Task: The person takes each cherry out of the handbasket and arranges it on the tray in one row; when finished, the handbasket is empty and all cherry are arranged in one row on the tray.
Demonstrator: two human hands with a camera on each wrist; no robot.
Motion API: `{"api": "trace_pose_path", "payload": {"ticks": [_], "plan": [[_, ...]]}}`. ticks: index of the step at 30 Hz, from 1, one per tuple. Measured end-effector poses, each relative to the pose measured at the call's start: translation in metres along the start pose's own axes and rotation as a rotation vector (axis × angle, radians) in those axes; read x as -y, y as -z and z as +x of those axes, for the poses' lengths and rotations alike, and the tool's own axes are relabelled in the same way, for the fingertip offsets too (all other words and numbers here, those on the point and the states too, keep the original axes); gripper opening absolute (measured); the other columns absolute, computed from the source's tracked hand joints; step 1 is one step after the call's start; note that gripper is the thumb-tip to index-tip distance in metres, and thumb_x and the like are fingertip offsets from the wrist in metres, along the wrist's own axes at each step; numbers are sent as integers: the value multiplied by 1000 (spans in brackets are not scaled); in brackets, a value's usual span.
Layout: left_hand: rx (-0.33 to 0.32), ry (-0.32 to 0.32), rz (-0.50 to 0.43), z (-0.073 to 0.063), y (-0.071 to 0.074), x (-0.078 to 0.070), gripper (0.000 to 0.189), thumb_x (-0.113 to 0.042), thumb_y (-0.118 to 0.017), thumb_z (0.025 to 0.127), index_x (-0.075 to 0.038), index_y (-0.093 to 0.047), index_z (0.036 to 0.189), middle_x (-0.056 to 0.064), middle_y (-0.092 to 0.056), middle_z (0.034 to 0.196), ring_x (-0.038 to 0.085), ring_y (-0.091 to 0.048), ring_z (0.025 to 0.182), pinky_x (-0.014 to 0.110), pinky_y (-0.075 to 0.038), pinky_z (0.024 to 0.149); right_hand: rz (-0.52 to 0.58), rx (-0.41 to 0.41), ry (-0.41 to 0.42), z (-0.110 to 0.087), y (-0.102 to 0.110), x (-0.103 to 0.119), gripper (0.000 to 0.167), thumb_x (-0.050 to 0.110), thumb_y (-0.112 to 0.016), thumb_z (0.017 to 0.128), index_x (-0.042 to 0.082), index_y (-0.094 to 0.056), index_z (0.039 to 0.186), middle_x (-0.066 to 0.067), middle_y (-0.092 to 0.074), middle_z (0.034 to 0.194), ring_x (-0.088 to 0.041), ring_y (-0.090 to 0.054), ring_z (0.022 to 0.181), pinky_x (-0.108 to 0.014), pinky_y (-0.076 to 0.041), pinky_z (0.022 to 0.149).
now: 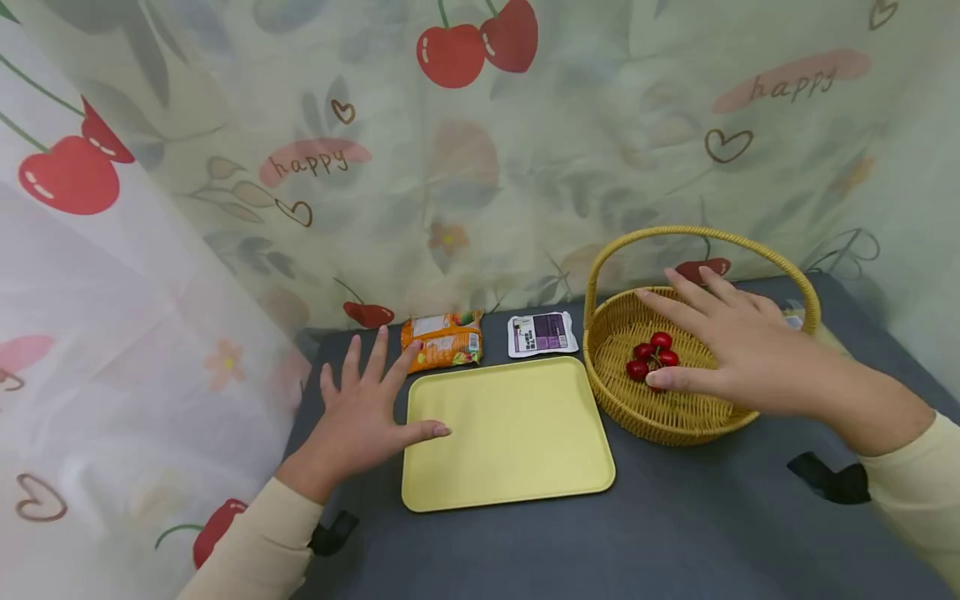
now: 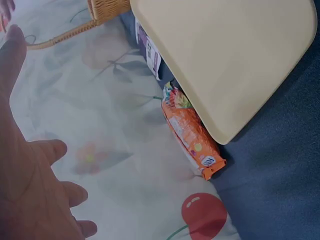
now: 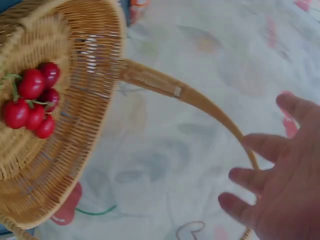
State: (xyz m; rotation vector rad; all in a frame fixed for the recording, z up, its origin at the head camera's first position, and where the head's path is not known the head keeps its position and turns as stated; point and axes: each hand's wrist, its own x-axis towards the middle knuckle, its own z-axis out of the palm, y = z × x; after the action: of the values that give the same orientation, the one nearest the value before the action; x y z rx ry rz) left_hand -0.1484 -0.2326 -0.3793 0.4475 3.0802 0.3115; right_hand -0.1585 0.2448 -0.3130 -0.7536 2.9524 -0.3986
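Fingers spread, my left hand (image 1: 363, 417) hovers over the left edge of a pale yellow tray (image 1: 510, 433) and holds nothing. An orange snack packet (image 1: 444, 342) lies behind the tray, just past my left fingertips. Beside it is a white and purple packet (image 1: 542, 335). My right hand (image 1: 757, 354), fingers also spread, is above the right side of a wicker basket (image 1: 637, 421) with a tall arched handle. It covers part of the basket's inside. Several red cherries (image 3: 33, 85) with green stems lie together on the basket's floor. Both hands look apart from these things.
A dark grey table (image 1: 510, 550) carries everything. Patterned cloth (image 1: 465, 167) with cherries and hearts hangs behind it and at the sides. Something partly hidden (image 1: 792, 317) shows behind the basket's right rim. Black patches (image 1: 828, 479) show near both sleeves.
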Motion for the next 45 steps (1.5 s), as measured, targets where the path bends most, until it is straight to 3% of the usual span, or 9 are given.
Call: {"api": "trace_pose_path", "payload": {"ticks": [5, 9, 17, 21, 25, 29, 34, 40, 45], "plan": [[-2, -10, -14, 2, -2, 2, 120, -91, -64, 85, -25, -22, 176, 8, 12, 181, 50, 11, 161, 84, 4, 114, 251, -136, 179, -17, 17, -2, 88, 56, -67, 106, 32, -21, 176, -5, -11, 181, -40, -4, 164, -84, -4, 115], [-18, -28, -59, 4, -2, 2, 117, -87, -67, 86, -27, -22, 176, 6, 10, 181, 47, 10, 162, 82, 2, 115, 553, -246, 296, -31, 22, -9, 83, 62, -56, 109, 24, -25, 176, -6, -24, 178, -28, -17, 162, -54, -8, 126], [-50, -97, -181, 12, -7, -3, 111, -78, -73, 90, -28, -24, 176, 7, 1, 182, 46, 3, 163, 81, -5, 115, 1082, -548, 556, -41, 5, -68, 68, 33, -58, 115, 4, -32, 170, -17, -39, 170, -33, -36, 150, -31, -23, 117], [-56, -127, -256, 15, -13, -6, 107, -70, -78, 91, -29, -26, 175, 7, -4, 182, 45, -1, 163, 81, -7, 114, 1161, -762, 473, -48, -12, -87, 55, 22, -46, 118, -2, -36, 166, -24, -46, 162, -36, -43, 142, -28, -33, 108], [-67, -190, -347, 18, -19, -10, 103, -58, -83, 93, -31, -28, 175, 5, -11, 181, 43, -9, 162, 82, -8, 113, 1191, -838, 324, -53, -38, -107, 66, 27, -64, 110, 0, -41, 165, -22, -48, 160, -29, -46, 141, -33, -21, 118], [-75, -264, -439, 21, -25, -15, 99, -57, -81, 95, -31, -29, 174, 1, -16, 180, 42, -14, 161, 84, -9, 112, 1260, -824, 195, -58, -66, -118, 82, 36, -80, 100, 4, -43, 166, -17, -46, 161, -26, -40, 144, -38, -9, 121], [-87, -322, -520, 25, -36, -23, 98, -72, -68, 97, -22, -32, 174, 4, -25, 178, 38, -14, 163, 80, -8, 118, 1297, -769, 29, -58, -102, -121, 72, 41, -67, 110, 11, -38, 169, -11, -37, 164, -24, -33, 147, -41, -9, 122], [-89, -364, -591, 36, -52, -36, 91, -63, -72, 100, -24, -34, 173, 3, -29, 177, 31, -21, 162, 73, -13, 123, 1483, -725, 13, -50, -151, -129, 60, 47, -35, 120, 9, -44, 165, -9, -41, 163, -22, -37, 147, -31, -38, 109], [-80, -371, -643, 44, -62, -48, 91, -68, -68, 99, -27, -33, 173, -1, -28, 177, 26, -23, 162, 71, -12, 124, 1534, -687, 82, -50, -179, -128, 66, 49, -25, 120, 6, -35, 169, -9, -45, 161, -18, -47, 140, -27, -49, 100]]}}
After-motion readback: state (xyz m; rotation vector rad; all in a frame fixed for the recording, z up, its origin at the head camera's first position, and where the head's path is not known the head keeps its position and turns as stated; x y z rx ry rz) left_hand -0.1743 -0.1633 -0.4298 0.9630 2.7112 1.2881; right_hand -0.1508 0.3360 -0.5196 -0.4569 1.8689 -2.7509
